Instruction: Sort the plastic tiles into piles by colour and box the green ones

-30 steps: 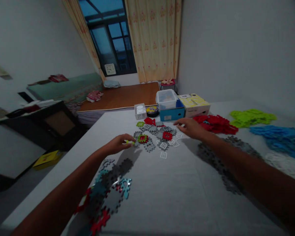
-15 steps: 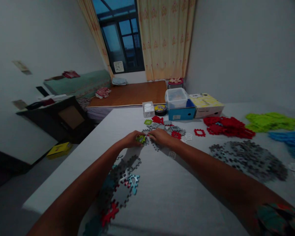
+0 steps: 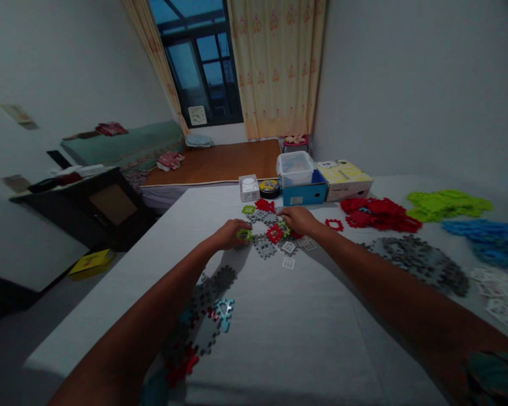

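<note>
Near the far middle of the table, my left hand (image 3: 227, 234) is closed on the outer edge of a green interlocking piece (image 3: 245, 233). This green piece lies at the left of a ring of linked grey, red and green plastic pieces. My right hand (image 3: 300, 220) is at the ring's right side, its fingers bent down beside a green piece (image 3: 284, 228) and a red piece (image 3: 275, 233). What its fingertips grip, if anything, is hidden. A grey piece (image 3: 266, 247) lies in front, next to white square inserts (image 3: 288, 263).
Piles of red (image 3: 379, 215), green (image 3: 449, 204), blue (image 3: 486, 239) and grey pieces (image 3: 423, 259) lie at the right. Another assembled set (image 3: 205, 332) lies under my left forearm. A blue box (image 3: 303, 194), a yellow box (image 3: 342, 180) and a round tin (image 3: 270, 189) stand behind.
My right hand has moved right, away from my left hand, uncovering the middle of the ring. My left hand stays at the green piece. The view has shifted slightly.
</note>
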The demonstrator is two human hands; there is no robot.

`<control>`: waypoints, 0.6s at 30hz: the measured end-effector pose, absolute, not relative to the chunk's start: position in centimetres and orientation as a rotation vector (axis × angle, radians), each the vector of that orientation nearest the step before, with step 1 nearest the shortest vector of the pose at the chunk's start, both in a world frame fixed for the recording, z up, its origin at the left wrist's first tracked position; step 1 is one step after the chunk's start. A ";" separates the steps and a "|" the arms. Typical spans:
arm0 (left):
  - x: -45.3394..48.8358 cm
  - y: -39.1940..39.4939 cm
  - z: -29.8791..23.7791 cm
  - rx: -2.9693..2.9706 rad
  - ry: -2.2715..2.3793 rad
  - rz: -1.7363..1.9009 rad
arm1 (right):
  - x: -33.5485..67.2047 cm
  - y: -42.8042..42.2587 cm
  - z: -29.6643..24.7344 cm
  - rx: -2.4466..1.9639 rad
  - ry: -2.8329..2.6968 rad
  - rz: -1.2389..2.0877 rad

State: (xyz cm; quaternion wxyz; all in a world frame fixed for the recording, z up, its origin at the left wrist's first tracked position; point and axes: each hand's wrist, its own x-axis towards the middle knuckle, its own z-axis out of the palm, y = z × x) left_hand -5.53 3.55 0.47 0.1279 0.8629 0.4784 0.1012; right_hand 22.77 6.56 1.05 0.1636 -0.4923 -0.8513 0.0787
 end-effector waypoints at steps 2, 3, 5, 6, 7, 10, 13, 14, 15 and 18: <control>-4.7 3.7 0.4 2.572 1.346 0.288 | 23.4 6.5 1.3 -1.434 -2.399 0.200; -4.3 3.7 0.3 2.579 1.330 0.287 | 23.5 6.4 1.4 -1.427 -2.411 0.202; -3.2 3.8 0.0 2.561 1.320 0.278 | 23.1 5.7 1.2 -1.364 -2.479 0.196; -2.7 3.8 -0.1 2.542 1.331 0.272 | 22.7 5.2 1.0 -1.318 -2.525 0.177; -2.2 3.8 -0.2 2.520 1.347 0.261 | 22.2 4.7 0.8 -1.276 -2.571 0.146; -1.0 3.8 -0.3 2.467 1.368 0.224 | 20.7 3.3 0.2 -1.194 -2.661 0.041; -0.5 3.8 -0.2 2.426 1.345 0.214 | 20.0 2.7 0.0 -1.195 -2.626 0.025; -0.4 3.8 0.0 2.414 1.343 0.218 | 19.9 2.6 0.1 -1.204 -2.592 0.039; -0.3 3.8 0.1 2.407 1.343 0.222 | 19.9 2.5 0.2 -1.215 -2.559 0.060; 0.0 3.8 0.6 2.412 1.363 0.214 | 20.6 2.5 1.2 -1.221 -2.500 0.145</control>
